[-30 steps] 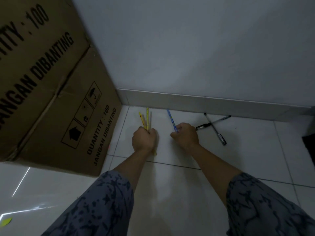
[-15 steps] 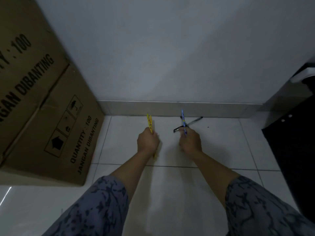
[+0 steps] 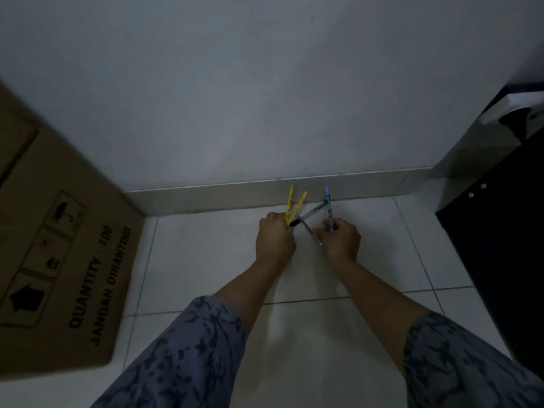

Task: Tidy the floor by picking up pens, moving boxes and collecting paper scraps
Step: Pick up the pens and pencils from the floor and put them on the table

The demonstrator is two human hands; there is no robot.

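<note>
Pens fill both hands: the left hand (image 3: 275, 241) is curled in a fist around two yellow pens (image 3: 295, 208) that fan upward, and the right hand (image 3: 341, 241) pinches a blue pen (image 3: 328, 204) upright. Two black pens (image 3: 310, 217) cross between the hands just above the white tiled floor (image 3: 206, 260); whether either hand grips them I cannot tell. A pale wall (image 3: 265, 83) with a low skirting (image 3: 206, 195) closes the corner. A printed cardboard box (image 3: 59, 260) stands on the floor to the left, and a dark cabinet (image 3: 500, 245) to the right. Half a second ago the hands were further apart, with one black pen lying past the right hand; now they sit closer together, and the cabinet shows more.
</note>
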